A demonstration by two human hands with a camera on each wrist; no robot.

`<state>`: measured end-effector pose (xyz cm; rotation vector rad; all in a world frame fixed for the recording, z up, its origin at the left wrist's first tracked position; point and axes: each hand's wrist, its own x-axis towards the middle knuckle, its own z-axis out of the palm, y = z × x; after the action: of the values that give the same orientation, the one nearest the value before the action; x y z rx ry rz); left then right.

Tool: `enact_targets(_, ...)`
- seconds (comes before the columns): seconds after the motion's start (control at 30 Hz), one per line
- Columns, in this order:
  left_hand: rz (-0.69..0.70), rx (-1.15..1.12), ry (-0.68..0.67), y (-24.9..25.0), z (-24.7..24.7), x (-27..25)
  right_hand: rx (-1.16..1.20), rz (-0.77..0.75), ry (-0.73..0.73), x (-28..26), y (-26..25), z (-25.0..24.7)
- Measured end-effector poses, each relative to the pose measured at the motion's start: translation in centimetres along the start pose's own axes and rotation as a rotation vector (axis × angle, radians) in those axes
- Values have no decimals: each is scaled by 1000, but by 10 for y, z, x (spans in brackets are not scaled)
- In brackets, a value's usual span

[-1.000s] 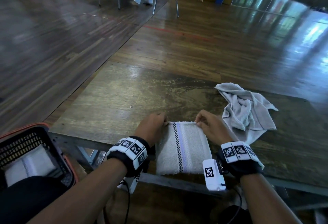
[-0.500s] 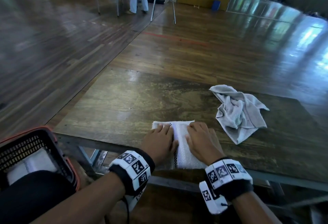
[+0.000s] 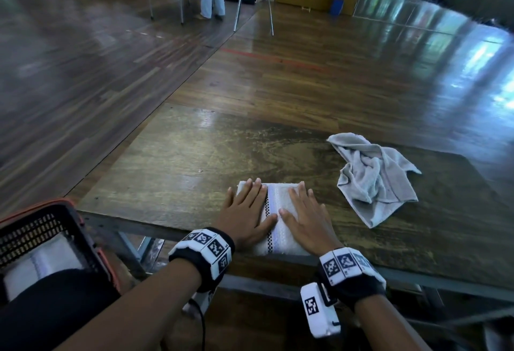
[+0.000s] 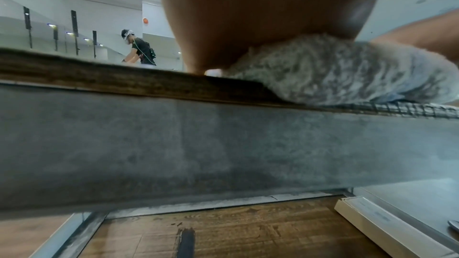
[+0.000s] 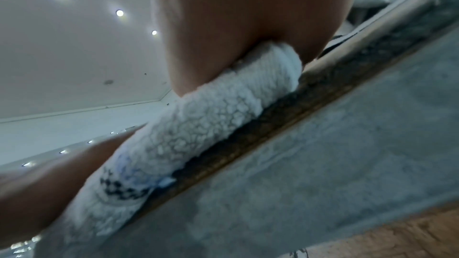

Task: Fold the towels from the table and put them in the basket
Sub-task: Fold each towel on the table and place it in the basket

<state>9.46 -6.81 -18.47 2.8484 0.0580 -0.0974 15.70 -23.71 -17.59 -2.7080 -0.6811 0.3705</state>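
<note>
folded towel [image 3: 274, 211] lay at the table's [image 3: 180, 161] near edge, my left hand [image 3: 244, 211] and right hand [image 3: 306, 217] flat on it, fingers straight, gripping nothing. i was pressing the last fold down. next, i reckoned, came lifting it whole into the basket [image 3: 41, 228] off the near left corner, then the crumpled towel [image 3: 372, 181] toward the right edge. no readable writing, only square-patterned wrist markers [image 3: 207, 245].
</note>
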Motion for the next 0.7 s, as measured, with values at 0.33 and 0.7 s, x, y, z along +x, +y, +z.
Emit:
enact_targets(0.33, -245, -285, 248, -24, -18, -15, -158, 134, 253, -6, 38, -36)
enact_targets(0.7, -303, -285, 71, -22, -30, -20, 251, 190, 16, -4, 23, -42)
